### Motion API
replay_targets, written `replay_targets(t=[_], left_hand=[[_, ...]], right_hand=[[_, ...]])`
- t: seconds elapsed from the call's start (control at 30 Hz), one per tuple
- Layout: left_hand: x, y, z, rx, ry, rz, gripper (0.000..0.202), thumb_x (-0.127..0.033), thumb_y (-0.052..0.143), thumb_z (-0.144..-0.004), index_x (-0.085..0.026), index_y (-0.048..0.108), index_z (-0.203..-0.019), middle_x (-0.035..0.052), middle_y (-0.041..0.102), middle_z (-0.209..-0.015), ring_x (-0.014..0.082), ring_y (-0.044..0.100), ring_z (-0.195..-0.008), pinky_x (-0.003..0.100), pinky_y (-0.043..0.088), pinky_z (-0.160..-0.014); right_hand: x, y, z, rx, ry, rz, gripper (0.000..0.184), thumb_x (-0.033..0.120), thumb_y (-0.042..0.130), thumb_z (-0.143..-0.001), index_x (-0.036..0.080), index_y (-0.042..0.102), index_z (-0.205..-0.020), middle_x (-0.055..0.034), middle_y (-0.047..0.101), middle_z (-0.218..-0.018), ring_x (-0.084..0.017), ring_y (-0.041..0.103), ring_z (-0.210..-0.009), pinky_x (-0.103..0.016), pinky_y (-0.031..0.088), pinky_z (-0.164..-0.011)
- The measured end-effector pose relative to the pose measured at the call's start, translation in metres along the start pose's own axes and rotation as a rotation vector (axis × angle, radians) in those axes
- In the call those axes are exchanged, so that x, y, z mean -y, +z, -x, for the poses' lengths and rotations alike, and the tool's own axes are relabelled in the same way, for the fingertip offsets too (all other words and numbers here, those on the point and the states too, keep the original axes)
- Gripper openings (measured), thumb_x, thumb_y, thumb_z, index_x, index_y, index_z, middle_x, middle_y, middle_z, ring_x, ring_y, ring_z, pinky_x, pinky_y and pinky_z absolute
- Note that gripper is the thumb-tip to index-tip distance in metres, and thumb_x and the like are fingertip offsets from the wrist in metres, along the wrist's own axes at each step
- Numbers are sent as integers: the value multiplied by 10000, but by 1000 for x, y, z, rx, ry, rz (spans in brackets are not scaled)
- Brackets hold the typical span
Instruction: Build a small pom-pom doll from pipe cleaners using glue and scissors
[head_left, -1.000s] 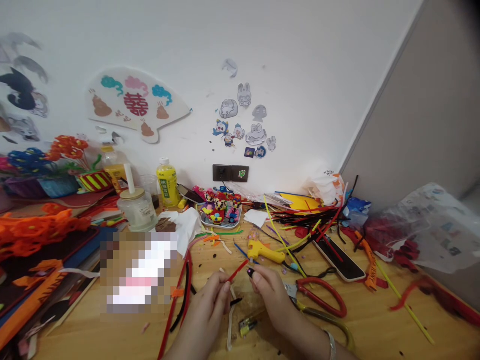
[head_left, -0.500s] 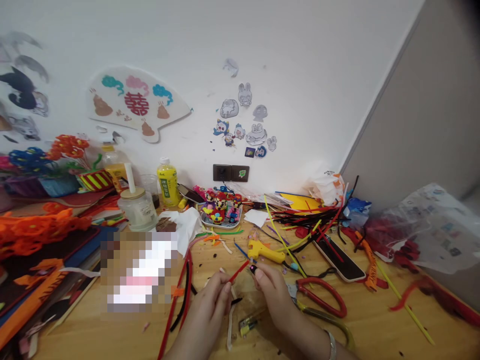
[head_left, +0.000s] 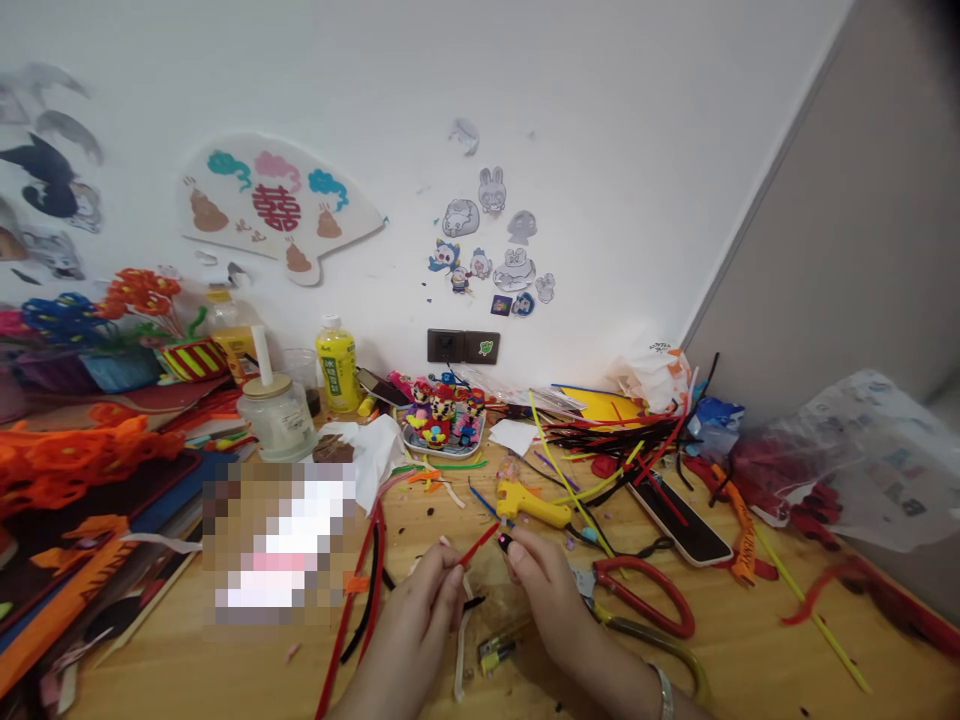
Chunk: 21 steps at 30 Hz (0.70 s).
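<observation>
Between the fingertips of my left hand [head_left: 424, 605], closed in a pinch, a short red pipe cleaner [head_left: 478, 543] slants up to the right. My right hand [head_left: 547, 585] is closed too, pinching a small black piece [head_left: 504, 542] with a pink spot. The strip's upper end and the black piece are very close; I cannot tell whether they touch. Just beyond them lies a yellow hot glue gun [head_left: 534, 503]. Red-handled scissors [head_left: 651, 597] rest right of my right hand, and a yellow-ended cutter-like tool [head_left: 496, 655] lies between my wrists.
Small colourful figures stand in a tray [head_left: 444, 446] at the back. Behind on the left are a glass jar [head_left: 276, 425] and a yellow bottle [head_left: 337, 365]. A dark-screened phone [head_left: 684, 520] and a bundle of black and red pipe cleaners [head_left: 622, 437] lie on the right.
My right hand has turned the black piece slightly, so its pink spot shows more plainly. My left hand keeps its place with the red pipe cleaner.
</observation>
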<state>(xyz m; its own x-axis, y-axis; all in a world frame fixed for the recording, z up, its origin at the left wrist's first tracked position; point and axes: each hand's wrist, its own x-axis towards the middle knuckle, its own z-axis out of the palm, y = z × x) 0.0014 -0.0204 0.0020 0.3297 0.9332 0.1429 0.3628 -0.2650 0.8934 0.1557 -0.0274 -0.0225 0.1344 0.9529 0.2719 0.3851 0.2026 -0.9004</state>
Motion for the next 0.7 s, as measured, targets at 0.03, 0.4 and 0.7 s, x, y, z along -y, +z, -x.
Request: replay_targets(t=[0.03, 0.4, 0.7], left_hand=[[0, 0, 0, 3, 1, -1, 257, -372, 339, -859, -222, 454, -685, -20, 507, -578, 163, 491, -548, 232, 371, -534], [-1, 0, 0, -7, 3, -9, 269, -389, 342, -852, -224, 466, -679, -22, 520, -575, 162, 501, -539, 230, 383, -530], [1, 0, 0, 8, 6, 3, 266, -371, 335, -860, -224, 443, -666, -21, 499, -575, 163, 487, -542, 235, 369, -528]], right_hand=[[-1, 0, 1, -2, -7, 6, 292, 360, 391, -839, 171, 558, -692, 13, 469, -607, -146, 412, -594, -243, 314, -538], [2, -1, 0, -12, -24, 32, 278, 321, 403, -833, 170, 578, -677, 3, 514, -616, -150, 433, -596, -244, 323, -542], [-1, 1, -1, 9, -3, 0, 274, 323, 392, -833, 176, 459, -612, 42, 383, -578, -123, 371, -576, -230, 281, -530]])
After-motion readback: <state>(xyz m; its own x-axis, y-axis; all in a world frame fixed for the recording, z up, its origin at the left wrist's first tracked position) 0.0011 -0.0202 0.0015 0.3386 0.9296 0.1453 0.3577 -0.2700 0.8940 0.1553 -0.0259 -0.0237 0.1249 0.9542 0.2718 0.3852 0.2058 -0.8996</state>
